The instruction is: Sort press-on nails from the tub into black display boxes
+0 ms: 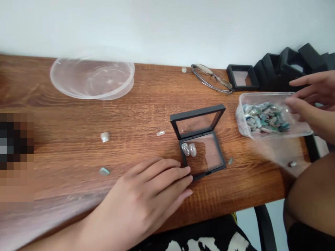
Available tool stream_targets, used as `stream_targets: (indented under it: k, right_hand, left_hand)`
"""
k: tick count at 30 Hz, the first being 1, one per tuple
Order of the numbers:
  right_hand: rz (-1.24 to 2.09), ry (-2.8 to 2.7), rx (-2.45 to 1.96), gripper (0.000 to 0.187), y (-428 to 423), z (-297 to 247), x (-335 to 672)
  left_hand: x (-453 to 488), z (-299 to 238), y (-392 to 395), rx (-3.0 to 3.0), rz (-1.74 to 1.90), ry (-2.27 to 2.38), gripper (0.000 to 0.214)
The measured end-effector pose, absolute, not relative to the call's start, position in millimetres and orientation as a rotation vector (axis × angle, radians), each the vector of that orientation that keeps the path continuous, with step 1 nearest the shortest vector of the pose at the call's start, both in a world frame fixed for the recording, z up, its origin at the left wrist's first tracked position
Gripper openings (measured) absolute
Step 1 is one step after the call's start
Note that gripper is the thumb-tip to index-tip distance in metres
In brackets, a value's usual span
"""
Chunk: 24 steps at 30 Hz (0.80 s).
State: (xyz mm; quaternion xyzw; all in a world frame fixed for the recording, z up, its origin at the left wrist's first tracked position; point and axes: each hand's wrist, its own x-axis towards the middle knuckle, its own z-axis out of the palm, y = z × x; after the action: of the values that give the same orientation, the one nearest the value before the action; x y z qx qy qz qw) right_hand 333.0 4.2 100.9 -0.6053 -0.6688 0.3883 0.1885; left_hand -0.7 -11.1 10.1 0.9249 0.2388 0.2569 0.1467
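A small black display case [222, 153] with a clear film window lies on the wooden table, its lid raised. Two shiny, pearly press-on nails [188, 149] sit side by side at its left. My left hand [149, 195] rests flat on the table with fingers stretched out, the fingertips touching the case's lower left edge. At the right, my right hand [314, 101] hovers over the rim of a clear plastic tub [243, 129]. Its thumb and forefinger are apart, with nothing visible between them. Glossy nail-like pieces [264, 116] in blue, green and white fill part of the tub.
Loose pieces lie about, including a pearly one [105, 136] and a greenish one [104, 171]. A round clear plastic lid or dish [91, 80] is at the back left. Glasses [211, 78] and several black cases [272, 69] stand along the wall. A bent limb [309, 198] is at lower right.
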Motion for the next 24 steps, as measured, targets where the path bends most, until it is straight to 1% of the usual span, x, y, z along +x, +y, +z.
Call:
stream_targets:
  k: [2,7,9,11,14,19,21,24]
  right_hand:
    - [0.918,-1.909,-1.863,0.030,6,104,345]
    - [0.454,-1.902,-2.194,0.034,13,103,354]
    - [0.356,-1.873,-2.267,0.035,14,103,354]
    - [0.436,-1.895,-2.298,0.032,14,101,352]
    - [0.674,-2.015,-2.314,0.029,17,97,351]
    - [0.949,-2.158,-2.379,0.033,33,81,351]
    - [1.013,-2.177,-2.378,0.034,40,76,349]
    - [1.023,-2.210,-2.322,0.029,46,72,344]
  left_hand:
    - [-3,6,-14,2.677,0.725,0.685,0.029]
    - [-11,-3,-18,2.658,0.687,0.695,0.022]
    - [-13,-4,-17,2.642,0.678,0.692,0.021]
    - [-14,-5,-16,2.640,0.663,0.686,0.021]
    - [-16,-5,-15,2.661,0.612,0.682,0.022]
    - [-19,-7,-17,2.707,0.576,0.700,0.024]
    - [-20,-7,-18,2.718,0.572,0.691,0.025]
    - [-19,-8,-19,2.727,0.562,0.690,0.026]
